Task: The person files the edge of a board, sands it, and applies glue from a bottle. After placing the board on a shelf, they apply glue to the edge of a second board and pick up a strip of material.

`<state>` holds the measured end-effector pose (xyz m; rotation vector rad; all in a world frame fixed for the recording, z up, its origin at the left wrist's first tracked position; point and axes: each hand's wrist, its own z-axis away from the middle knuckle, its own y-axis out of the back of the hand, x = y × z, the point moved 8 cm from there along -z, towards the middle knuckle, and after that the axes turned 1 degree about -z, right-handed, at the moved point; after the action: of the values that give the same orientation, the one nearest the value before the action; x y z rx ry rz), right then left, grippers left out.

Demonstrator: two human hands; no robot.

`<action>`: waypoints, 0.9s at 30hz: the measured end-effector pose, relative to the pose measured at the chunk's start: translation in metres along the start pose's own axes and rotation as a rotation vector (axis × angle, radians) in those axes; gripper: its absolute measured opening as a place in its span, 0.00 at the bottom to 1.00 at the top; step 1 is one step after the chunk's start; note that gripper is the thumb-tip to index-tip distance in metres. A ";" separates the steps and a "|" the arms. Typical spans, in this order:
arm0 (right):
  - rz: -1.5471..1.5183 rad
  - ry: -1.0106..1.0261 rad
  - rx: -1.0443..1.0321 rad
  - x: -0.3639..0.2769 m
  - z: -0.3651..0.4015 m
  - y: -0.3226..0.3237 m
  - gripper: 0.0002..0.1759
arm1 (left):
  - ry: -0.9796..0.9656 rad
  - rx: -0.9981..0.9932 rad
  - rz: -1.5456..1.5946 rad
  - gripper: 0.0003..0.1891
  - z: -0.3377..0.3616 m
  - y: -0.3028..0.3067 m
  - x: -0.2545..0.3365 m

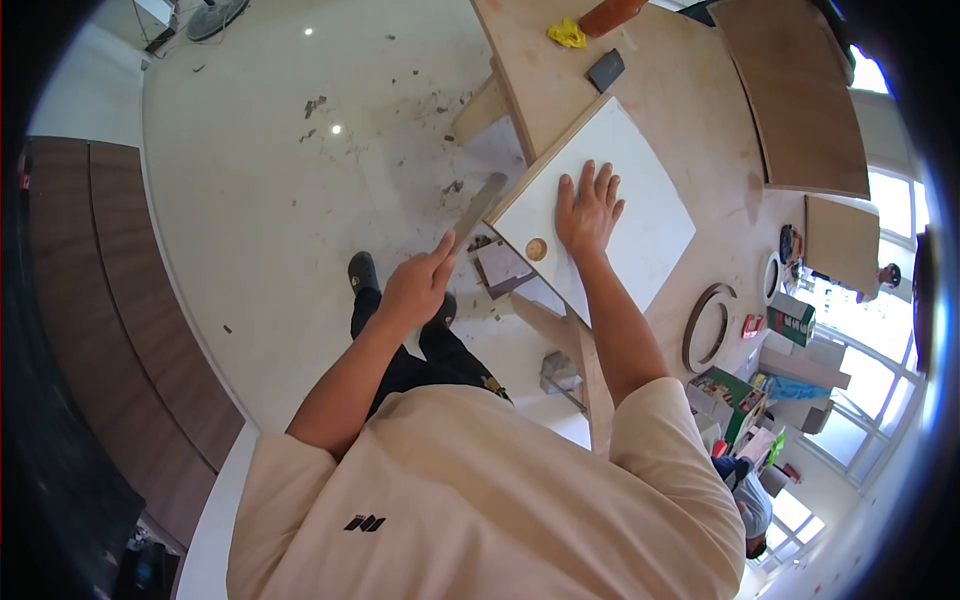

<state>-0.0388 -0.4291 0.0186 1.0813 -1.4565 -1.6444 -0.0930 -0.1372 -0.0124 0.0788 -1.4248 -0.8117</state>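
Note:
A white panel [650, 235] with a round hole [537, 249] near one corner lies on the workbench, its near corner jutting past the bench edge. My right hand [590, 212] rests flat on the panel, fingers spread. Off the panel's left edge, my left hand [418, 285] is closed around the end of a long flat file [480, 205], its index finger stretched along it. The file's blade points up and away, close to the panel's edge, and its handle is hidden in my fist.
On the workbench [680, 90] are a dark grey block [606, 70], a yellow crumpled piece [567, 33], an orange bottle [610, 16] and a roll of edge banding [710, 328]. Debris litters the floor [260, 200]. Another person [748, 505] is at the far right.

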 end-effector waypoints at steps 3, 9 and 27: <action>-0.006 0.002 0.007 0.001 0.000 -0.001 0.40 | -0.016 -0.025 -0.021 0.23 0.014 -0.008 0.002; 0.019 -0.007 -0.010 0.002 -0.001 -0.001 0.40 | -0.054 0.004 0.046 0.24 -0.062 -0.018 0.027; -0.003 0.004 0.027 -0.003 0.002 0.003 0.39 | 0.000 -0.007 0.056 0.23 0.016 -0.007 -0.002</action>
<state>-0.0393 -0.4265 0.0216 1.1015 -1.4787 -1.6287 -0.1103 -0.1348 -0.0143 0.0334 -1.4177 -0.7708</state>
